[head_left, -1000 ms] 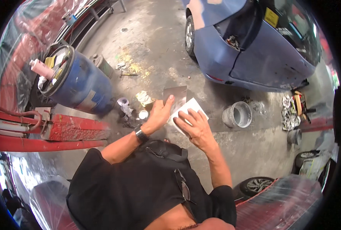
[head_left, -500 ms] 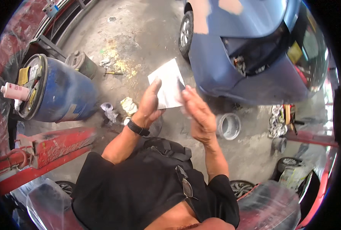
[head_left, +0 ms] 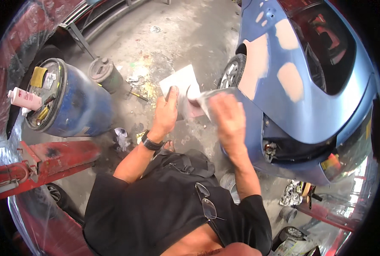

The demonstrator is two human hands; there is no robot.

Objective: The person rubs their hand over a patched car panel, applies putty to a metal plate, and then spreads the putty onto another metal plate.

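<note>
My left hand (head_left: 166, 114) grips a white sheet (head_left: 177, 79) by its lower left side, its thumb lying on top. The sheet looks like stiff paper, and its lower right part is curled and shows a pinkish face (head_left: 195, 112). My right hand (head_left: 227, 114), smeared by motion, has its fingers over a greyish-white sheet (head_left: 206, 101) at the right of the white one. Whether the two are one folded sheet or separate pieces I cannot tell. The right thumb is hidden. A dark watch circles my left wrist.
A blue car (head_left: 326, 106) with pinkish filler patches and an uncovered headlight bay stands close on the right. To the left are a blue drum (head_left: 81, 104) with a pink bottle (head_left: 25, 98) on it, a small grey drum (head_left: 105, 73) and a red metal arm (head_left: 62, 158). A hammer (head_left: 138, 94) lies ahead.
My view has turned, so the car shows larger and lower. The white sheet, flat before, is now curled, and a greyish-white piece shows under my right hand, which has moved slightly right.
</note>
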